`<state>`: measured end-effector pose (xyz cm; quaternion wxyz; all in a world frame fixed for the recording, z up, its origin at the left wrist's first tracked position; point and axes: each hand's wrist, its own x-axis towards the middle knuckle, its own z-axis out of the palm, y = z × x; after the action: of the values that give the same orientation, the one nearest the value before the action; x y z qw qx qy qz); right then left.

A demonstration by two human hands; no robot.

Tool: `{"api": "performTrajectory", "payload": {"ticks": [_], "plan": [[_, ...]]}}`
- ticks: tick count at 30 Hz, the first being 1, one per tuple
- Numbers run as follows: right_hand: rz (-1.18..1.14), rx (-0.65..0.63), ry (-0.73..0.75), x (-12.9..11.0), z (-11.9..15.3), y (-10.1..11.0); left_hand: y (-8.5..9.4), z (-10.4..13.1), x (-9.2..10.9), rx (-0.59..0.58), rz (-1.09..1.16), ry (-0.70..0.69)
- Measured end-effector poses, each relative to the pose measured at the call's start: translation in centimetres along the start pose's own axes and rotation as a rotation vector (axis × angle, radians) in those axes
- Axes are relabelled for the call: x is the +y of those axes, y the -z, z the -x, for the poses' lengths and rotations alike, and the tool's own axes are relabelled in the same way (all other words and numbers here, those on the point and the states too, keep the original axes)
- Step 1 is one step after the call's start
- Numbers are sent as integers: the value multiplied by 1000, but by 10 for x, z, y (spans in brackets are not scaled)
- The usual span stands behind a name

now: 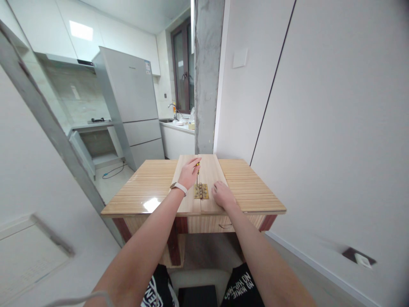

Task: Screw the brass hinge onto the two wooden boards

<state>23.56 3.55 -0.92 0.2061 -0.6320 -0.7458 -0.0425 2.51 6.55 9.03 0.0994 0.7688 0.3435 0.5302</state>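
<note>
Two pale wooden boards lie side by side on the table, the left board [188, 206] and the right board [209, 170], with a seam between them. A brass hinge [201, 191] spans the seam near the front edge, with several screw heads or holes in its leaves. My left hand [189, 174] is over the seam beyond the hinge, its fingers closed round a small yellow-and-black screwdriver [198, 165], mostly hidden by them. A thin shaft seems to point down toward the hinge. Right of the hinge, my right hand [223, 194] rests on the right board with curled fingers; whatever they hold is hidden.
The striped wooden table [255, 187] has a drawer with a wire-like handle [225, 225] below its front edge. A white wall [319, 128] stands close on the right. Behind are a grey pillar [209, 76], a refrigerator [131, 85] and a sink counter [179, 136].
</note>
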Motion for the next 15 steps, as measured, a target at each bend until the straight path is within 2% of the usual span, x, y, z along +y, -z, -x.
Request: {"api": "performTrajectory", "payload": {"ticks": [6,15], "plan": [[-4,-6,-10,0,0,0,-1,0,-1,-40,52,73],[-13,-24,-12,-1,0,3,-2,0,-1,-9,64,101]]}}
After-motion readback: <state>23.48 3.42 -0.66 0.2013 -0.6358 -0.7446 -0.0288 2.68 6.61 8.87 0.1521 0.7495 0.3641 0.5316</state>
